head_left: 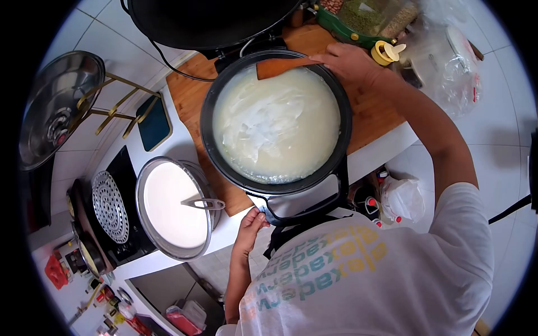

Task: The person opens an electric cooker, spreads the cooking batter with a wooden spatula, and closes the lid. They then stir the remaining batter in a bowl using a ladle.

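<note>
A round black electric griddle [343, 120] holds a wide sheet of pale, glossy batter [280, 123], with whiter, wrinkled patches in its middle. My right hand [353, 64] is closed round the handle of a wooden spatula [273, 68] at the griddle's far rim. The spatula's flat blade lies over the edge of the batter. At the near left of the griddle, the fingers of my left hand [250, 228] pinch the corner of its black loop handle [305, 215]. Left of it stands a steel pot [151, 246] of white liquid [174, 204], with a metal ladle handle [207, 204] sticking out.
The griddle's raised black lid [213, 22] stands behind. Beneath is a wooden board [370, 120]. A perforated steel disc [110, 207] lies on the black stove at left, near a gold rack [120, 103] with a steel lid [61, 106]. A grain container [364, 22] and plastic-wrapped items [448, 67] sit back right.
</note>
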Demonstrator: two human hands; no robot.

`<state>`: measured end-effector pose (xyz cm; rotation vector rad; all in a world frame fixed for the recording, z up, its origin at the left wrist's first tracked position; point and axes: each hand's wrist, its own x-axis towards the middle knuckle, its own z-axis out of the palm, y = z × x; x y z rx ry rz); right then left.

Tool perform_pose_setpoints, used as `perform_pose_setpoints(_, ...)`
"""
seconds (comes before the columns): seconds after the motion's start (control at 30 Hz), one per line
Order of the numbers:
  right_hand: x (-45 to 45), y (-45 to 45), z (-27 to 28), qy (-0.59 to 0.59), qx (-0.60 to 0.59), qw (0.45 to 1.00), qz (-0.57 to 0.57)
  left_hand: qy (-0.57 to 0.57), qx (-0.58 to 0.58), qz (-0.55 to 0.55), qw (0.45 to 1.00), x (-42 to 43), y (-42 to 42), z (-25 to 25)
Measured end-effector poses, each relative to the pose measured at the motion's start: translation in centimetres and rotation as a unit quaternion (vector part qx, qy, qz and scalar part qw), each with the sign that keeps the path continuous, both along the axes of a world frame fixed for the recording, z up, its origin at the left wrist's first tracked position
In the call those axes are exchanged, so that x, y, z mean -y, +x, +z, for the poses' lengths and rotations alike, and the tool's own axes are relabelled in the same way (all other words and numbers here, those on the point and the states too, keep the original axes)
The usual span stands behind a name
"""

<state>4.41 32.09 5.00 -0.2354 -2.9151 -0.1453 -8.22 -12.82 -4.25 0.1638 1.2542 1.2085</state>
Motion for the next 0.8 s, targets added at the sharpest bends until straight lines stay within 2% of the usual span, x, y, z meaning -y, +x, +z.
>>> perform_pose_setpoints(0.27, -1.0, 3.3, -0.4, -0.038, -0.013, 0.998, -0.043, 0.000, 0.010, 0.006, 1.000, 0.0, 0.1, -0.1)
perform_pose_setpoints(0.47, 0.6, 5.4, -0.7, -0.053, 0.006, 0.991, -0.119, -0.008, -0.005, -0.011, 1.000, -0.2, -0.1, 0.1)
perform_pose_setpoints(0.67, 3.5, 2.9, -1.9, -0.100, -0.057, 0.990, -0.081, 0.001, -0.007, -0.006, 1.000, -0.1, 0.1, 0.1)
perform_pose_setpoints(0.8, 6.0, 2.8, -1.4, -0.116, -0.036, 0.982, -0.145, 0.003, 0.001, 0.009, 1.000, -0.1, 0.3, -0.1)
